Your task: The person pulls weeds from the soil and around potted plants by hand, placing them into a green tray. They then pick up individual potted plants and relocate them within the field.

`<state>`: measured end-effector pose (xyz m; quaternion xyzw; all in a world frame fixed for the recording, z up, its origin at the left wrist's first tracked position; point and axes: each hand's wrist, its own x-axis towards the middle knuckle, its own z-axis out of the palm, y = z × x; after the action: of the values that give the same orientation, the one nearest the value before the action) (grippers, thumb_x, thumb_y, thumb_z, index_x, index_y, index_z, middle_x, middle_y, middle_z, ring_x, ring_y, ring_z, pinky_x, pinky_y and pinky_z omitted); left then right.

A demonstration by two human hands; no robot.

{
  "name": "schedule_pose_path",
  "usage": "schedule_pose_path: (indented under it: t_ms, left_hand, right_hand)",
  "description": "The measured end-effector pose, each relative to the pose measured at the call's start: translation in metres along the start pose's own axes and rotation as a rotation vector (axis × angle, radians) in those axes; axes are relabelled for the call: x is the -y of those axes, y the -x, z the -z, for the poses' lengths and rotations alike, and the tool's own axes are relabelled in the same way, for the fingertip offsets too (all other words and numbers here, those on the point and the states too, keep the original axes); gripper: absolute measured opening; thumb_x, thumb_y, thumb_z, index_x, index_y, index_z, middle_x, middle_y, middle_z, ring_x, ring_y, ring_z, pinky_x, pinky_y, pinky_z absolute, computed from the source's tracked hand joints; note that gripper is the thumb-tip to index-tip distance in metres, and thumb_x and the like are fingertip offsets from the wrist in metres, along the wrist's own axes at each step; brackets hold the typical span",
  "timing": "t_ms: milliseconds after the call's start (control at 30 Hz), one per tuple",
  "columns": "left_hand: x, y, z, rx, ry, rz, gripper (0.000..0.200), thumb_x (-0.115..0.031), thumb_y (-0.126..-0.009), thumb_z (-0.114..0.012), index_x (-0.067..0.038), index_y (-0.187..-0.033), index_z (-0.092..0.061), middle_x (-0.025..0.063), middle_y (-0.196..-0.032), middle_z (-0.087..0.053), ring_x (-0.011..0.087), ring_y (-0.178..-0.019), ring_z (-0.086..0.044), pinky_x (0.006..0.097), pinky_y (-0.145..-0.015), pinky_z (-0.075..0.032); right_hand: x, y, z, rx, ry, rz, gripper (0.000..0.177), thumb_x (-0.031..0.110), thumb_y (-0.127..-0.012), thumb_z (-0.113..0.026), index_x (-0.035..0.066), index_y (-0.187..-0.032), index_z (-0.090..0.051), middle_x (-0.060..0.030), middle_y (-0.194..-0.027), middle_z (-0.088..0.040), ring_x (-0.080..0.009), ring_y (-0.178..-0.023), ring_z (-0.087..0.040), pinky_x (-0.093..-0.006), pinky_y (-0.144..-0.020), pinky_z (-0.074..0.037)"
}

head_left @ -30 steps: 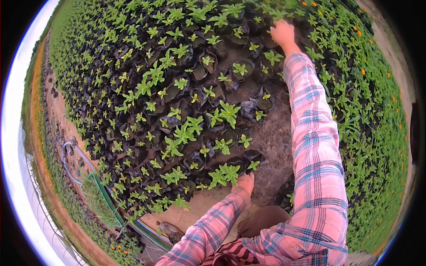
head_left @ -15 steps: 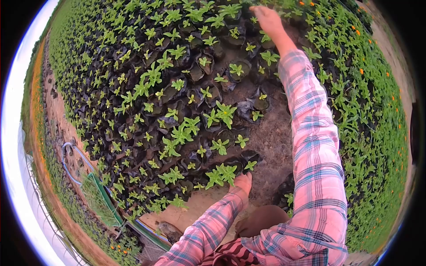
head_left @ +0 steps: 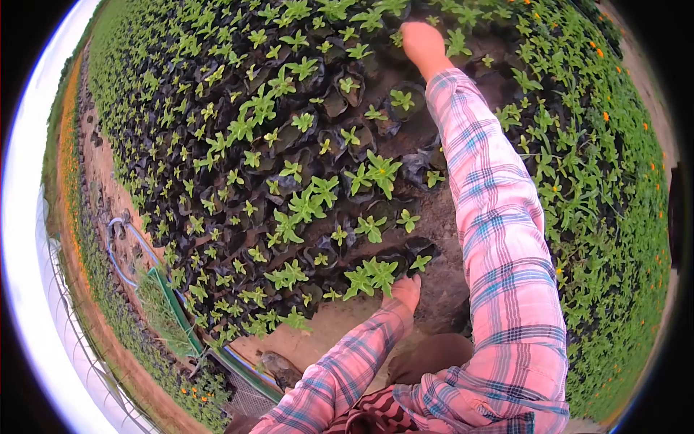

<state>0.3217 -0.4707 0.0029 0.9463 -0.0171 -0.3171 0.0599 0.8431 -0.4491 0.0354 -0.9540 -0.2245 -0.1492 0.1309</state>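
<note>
Near: left hand [head_left: 406, 291] braced on bare soil [head_left: 442, 217], touching the near seedling [head_left: 370, 276]; whether its fingers are spread cannot be told. Middle: right sleeve [head_left: 495, 206] stretches over the soil gap. Far: right hand [head_left: 421, 40] sunk among the black seedling bags [head_left: 403, 99], fingers hidden, grip not discernible. Likely hazard: the long reach loads the left hand, which may slip and crush the near seedling; the sleeve may snag leaves
</note>
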Motion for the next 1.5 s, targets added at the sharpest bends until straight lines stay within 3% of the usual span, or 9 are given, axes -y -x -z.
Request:
schedule_pose_path:
  t_ms: [333, 567, 667, 833, 967, 1100, 1167, 1333, 1500]
  left_hand:
    - [-0.003, 0.003, 0.002, 0.026, 0.03, 0.04, 0.024, -0.012, -0.082, -0.049, -0.01, -0.105, -0.056, 0.0125, -0.098, -0.059, 0.0308, -0.092, -0.058, 0.0442, -0.073, -0.047]
    - [0.001, 0.0, 0.024, 0.157, 0.018, 0.033, 0.024, -0.013, -0.083, -0.05, -0.012, -0.106, -0.055, 0.0141, -0.101, -0.059, 0.0298, -0.088, -0.062, 0.0439, -0.073, -0.049]
    - [0.003, 0.001, 0.027, 0.109, 0.034, -0.02, 0.021, -0.012, -0.081, -0.051, -0.011, -0.102, -0.055, 0.0135, -0.101, -0.058, 0.0294, -0.091, -0.061, 0.0429, -0.075, -0.049]
    - [-0.003, 0.003, 0.05, 0.081, 0.083, 0.11, 0.022, -0.013, -0.081, -0.052, -0.01, -0.103, -0.056, 0.0124, -0.104, -0.058, 0.0287, -0.1, -0.056, 0.0431, -0.079, -0.048]
    - [-0.003, 0.002, 0.042, 0.086, -0.02, 0.01, 0.022, -0.013, -0.083, -0.051, -0.011, -0.104, -0.057, 0.0125, -0.106, -0.057, 0.0294, -0.101, -0.055, 0.0444, -0.081, -0.047]
    - [-0.004, -0.002, 0.045, -0.053, 0.048, 0.137, 0.017, -0.014, -0.084, -0.051, -0.012, -0.098, -0.06, 0.0111, -0.105, -0.057, 0.0307, -0.101, -0.056, 0.0443, -0.079, -0.048]
    - [-0.002, -0.01, 0.055, 0.267, 0.353, 0.326, 0.044, -0.037, -0.087, -0.043, -0.005, -0.116, -0.052, 0.0216, -0.123, -0.05, 0.0355, -0.115, -0.046, 0.0437, -0.097, -0.038]
    - [0.001, -0.006, 0.049, 0.356, 0.013, 0.062, 0.07, -0.026, -0.058, -0.085, -0.008, -0.115, -0.048, 0.0136, -0.122, -0.047, 0.0373, -0.118, -0.042, 0.0498, -0.091, -0.041]
    - [0.002, -0.004, 0.049, 0.339, -0.005, 0.048, 0.073, -0.03, -0.056, -0.086, -0.008, -0.114, -0.048, 0.0159, -0.125, -0.043, 0.0387, -0.12, -0.038, 0.0514, -0.093, -0.039]
  right_hand:
    - [-0.041, 0.005, -0.045, -0.503, 0.266, 0.057, 0.025, 0.03, -0.055, -0.074, 0.011, -0.069, -0.067, -0.0039, -0.074, -0.064, -0.0245, -0.075, -0.063, -0.0372, -0.06, -0.05]
    - [-0.011, 0.015, -0.011, -0.121, -0.175, -0.474, 0.018, 0.017, -0.069, -0.057, 0.003, -0.067, -0.068, -0.0175, -0.073, -0.065, -0.0342, -0.071, -0.065, -0.0402, -0.066, -0.052]
    - [-0.023, 0.012, -0.021, -0.173, -0.212, -0.314, 0.019, 0.017, -0.069, -0.055, 0.005, -0.072, -0.069, -0.0187, -0.076, -0.066, -0.0365, -0.076, -0.064, -0.0418, -0.071, -0.052]
    - [-0.033, 0.056, 0.073, -0.2, -0.463, -0.397, 0.027, 0.023, -0.078, -0.051, 0.008, -0.092, -0.068, -0.016, -0.089, -0.066, -0.0338, -0.087, -0.062, -0.0385, -0.081, -0.048]
    - [-0.107, 0.106, 0.093, -0.139, -0.8, -0.629, 0.023, 0.016, -0.082, -0.056, 0.0, -0.096, -0.065, -0.0103, -0.081, -0.067, -0.013, -0.066, -0.066, -0.0255, -0.061, -0.053]
    - [-0.13, 0.164, 0.144, -0.145, -0.81, -0.71, 0.024, 0.01, -0.085, -0.055, -0.004, -0.103, -0.061, -0.01, -0.087, -0.066, -0.0132, -0.071, -0.064, -0.0234, -0.06, -0.052]
    - [-0.115, 0.191, 0.162, -0.113, -0.893, -0.679, 0.022, 0.009, -0.085, -0.055, -0.004, -0.101, -0.061, -0.0088, -0.084, -0.065, -0.0126, -0.07, -0.064, -0.0235, -0.06, -0.052]
    - [-0.055, 0.236, 0.166, 0.179, -1.081, -0.588, 0.018, 0.01, -0.086, -0.057, 0.0, -0.101, -0.062, -0.0061, -0.083, -0.065, -0.0113, -0.069, -0.063, -0.0236, -0.061, -0.051]
    - [-0.006, 0.263, 0.13, 0.093, -0.634, -0.288, 0.02, 0.008, -0.079, -0.063, 0.003, -0.098, -0.063, -0.0084, -0.083, -0.064, -0.0166, -0.073, -0.061, -0.0284, -0.067, -0.049]
